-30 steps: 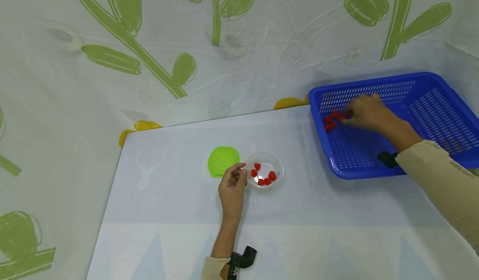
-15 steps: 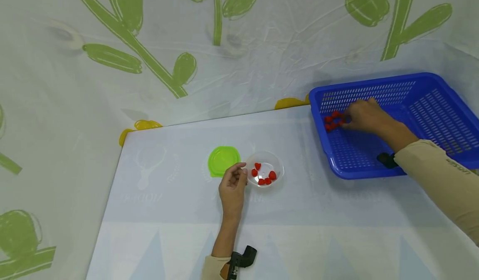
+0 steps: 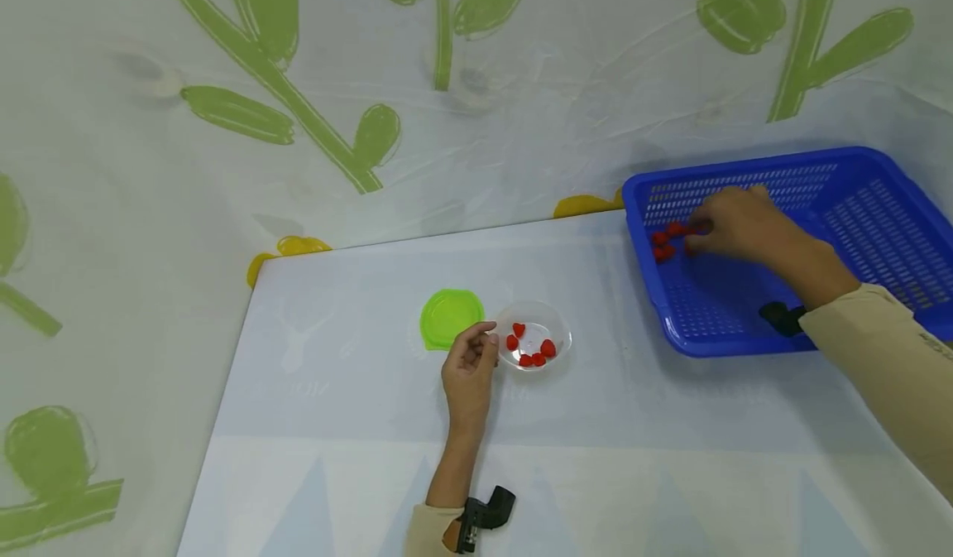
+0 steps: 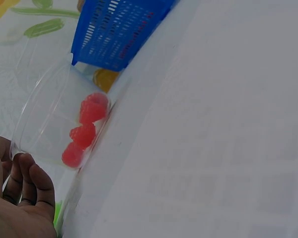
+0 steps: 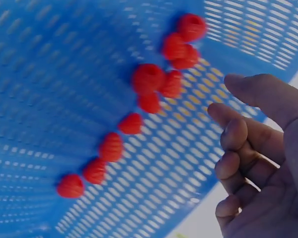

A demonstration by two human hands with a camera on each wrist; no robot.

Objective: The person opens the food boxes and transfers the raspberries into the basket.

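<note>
My left hand (image 3: 471,375) pinches the near-left rim of a clear plastic bowl (image 4: 44,119) between thumb and fingers. Several red raspberries (image 3: 548,348) lie in the bottom of that bowl. Just left of the bowl, a bright green lid (image 3: 449,317) lies flat on the table, partly behind the left fingers. My right hand (image 3: 744,224) reaches into a blue basket (image 5: 164,173), over its left end. More raspberries (image 5: 111,147) lie there in a loose row along the basket's corner. In the right wrist view the thumb and index finger (image 5: 221,115) stand apart, with nothing between them.
The blue plastic basket (image 3: 673,338) has slotted walls and stands at the table's back right. A pale printed cover lies over the table (image 3: 357,408). Behind it rises a whitish sheet (image 3: 536,110) with green leaf prints.
My right hand has shifted slightly over the raspberries in the basket. The left hand stays at the bowl's rim, and the head view has moved a little.
</note>
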